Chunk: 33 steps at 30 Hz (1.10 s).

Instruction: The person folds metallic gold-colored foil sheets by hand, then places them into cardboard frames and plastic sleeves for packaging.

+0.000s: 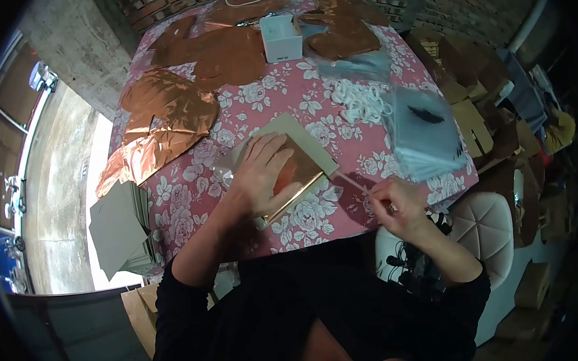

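My left hand point(262, 175) lies with its fingers spread on a folded copper-coloured foil sheet point(296, 174), pressing it down. Beneath the foil is a grey cardboard piece point(306, 137), set at an angle near the table's front edge. My right hand point(398, 207) is closed in a pinch to the right, at the table edge. A thin pale strip point(352, 181) runs from its fingers to the right corner of the cardboard. Some clear plastic point(224, 173) shows beside my left wrist.
Loose copper foil point(166, 115) lies left, above stacked grey boards point(120, 230). A white box point(282, 40) stands at the back. White loops point(361, 101) and clear plastic sleeves point(425, 136) lie right. A white chair point(484, 231) adjoins the right front edge.
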Each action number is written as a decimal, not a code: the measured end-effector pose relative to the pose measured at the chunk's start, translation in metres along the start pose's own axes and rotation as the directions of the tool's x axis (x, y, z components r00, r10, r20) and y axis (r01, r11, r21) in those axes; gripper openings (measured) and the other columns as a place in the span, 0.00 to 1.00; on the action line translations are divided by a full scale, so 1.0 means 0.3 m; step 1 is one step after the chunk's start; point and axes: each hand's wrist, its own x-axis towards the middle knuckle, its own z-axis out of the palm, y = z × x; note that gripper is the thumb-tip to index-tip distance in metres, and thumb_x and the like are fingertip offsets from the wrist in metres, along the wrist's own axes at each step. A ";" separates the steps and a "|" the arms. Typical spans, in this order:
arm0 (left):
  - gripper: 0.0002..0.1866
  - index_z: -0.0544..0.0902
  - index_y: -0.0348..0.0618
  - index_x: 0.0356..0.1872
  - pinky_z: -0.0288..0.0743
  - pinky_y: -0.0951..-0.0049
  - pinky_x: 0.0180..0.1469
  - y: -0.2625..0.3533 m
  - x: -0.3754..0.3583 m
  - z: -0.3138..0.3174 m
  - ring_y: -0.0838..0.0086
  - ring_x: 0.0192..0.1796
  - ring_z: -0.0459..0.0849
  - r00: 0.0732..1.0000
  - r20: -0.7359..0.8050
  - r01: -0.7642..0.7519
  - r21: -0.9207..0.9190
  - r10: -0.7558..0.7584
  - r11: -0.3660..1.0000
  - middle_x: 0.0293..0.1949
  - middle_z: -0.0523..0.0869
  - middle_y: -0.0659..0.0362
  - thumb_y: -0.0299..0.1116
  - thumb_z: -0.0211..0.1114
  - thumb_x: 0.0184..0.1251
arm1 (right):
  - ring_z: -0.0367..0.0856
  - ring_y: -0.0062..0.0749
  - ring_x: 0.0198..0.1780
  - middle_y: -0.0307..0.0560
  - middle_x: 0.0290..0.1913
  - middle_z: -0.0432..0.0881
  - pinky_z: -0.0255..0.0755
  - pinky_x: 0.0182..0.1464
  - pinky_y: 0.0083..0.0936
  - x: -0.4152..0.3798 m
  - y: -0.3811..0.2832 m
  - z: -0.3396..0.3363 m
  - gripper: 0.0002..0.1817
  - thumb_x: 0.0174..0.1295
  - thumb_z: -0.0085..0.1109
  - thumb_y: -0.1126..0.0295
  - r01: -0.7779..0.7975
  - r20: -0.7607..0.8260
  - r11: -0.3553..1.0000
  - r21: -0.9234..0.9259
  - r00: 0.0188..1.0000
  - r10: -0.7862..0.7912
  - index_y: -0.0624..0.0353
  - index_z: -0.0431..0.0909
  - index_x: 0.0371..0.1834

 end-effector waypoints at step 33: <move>0.31 0.67 0.34 0.61 0.50 0.52 0.74 -0.026 -0.017 0.048 0.43 0.71 0.58 0.960 0.224 0.169 0.024 -0.170 0.985 0.66 0.62 0.37 0.40 0.64 0.59 | 0.77 0.42 0.26 0.50 0.27 0.77 0.72 0.28 0.32 -0.011 0.036 0.151 0.14 0.41 0.65 0.87 0.147 -0.022 0.977 -0.156 0.988 -0.152 0.63 0.71 0.27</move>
